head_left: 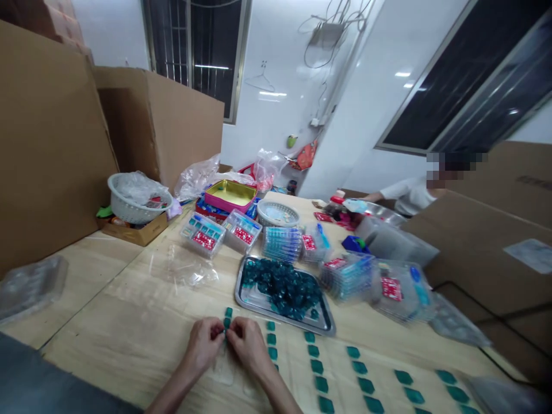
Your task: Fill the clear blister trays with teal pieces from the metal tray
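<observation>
My left hand and my right hand meet low in the middle of the view, fingers pinched together. Between their fingertips is a small teal square piece, partly hidden. Just beyond it another teal piece lies on the table. Clear, thin outlines, maybe plastic film, show on the wood below my hands. To the right, rows of similar teal pieces run toward me. A metal tray beyond my hands bears a heap of dark teal pieces.
Behind the tray stand clear plastic boxes with red cards, a white basket and a pink-and-gold tin. Cardboard boxes rise at left, and another carton at right. A person sits at the far right.
</observation>
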The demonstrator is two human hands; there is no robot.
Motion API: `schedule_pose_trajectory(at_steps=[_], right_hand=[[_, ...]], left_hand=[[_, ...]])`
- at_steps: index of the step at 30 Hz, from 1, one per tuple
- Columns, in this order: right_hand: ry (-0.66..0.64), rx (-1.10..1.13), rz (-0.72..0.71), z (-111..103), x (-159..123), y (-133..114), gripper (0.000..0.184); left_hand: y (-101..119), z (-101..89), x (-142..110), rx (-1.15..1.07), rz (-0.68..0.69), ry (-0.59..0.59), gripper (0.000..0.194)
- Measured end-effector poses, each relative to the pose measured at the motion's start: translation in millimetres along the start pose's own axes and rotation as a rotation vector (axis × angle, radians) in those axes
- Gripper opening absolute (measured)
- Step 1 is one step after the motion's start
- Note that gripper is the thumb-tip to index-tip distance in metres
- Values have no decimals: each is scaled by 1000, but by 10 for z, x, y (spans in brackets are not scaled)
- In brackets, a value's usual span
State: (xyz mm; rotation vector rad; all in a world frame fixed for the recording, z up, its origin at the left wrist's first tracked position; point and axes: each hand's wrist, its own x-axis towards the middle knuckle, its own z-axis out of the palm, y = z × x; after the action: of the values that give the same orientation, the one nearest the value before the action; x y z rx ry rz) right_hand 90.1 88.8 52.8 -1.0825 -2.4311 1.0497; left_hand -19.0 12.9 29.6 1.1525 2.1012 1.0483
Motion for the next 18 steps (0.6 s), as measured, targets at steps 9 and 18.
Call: schedule_pose_trajectory(at_steps=[9,18], right_hand=[[224,-241,-51,-435,133,341,15],[346,-448,13,-872,245,846,19]], left_hand=[[-91,-13,-2,220,153,22,15],[101,-118,-49,23,114,125,20]])
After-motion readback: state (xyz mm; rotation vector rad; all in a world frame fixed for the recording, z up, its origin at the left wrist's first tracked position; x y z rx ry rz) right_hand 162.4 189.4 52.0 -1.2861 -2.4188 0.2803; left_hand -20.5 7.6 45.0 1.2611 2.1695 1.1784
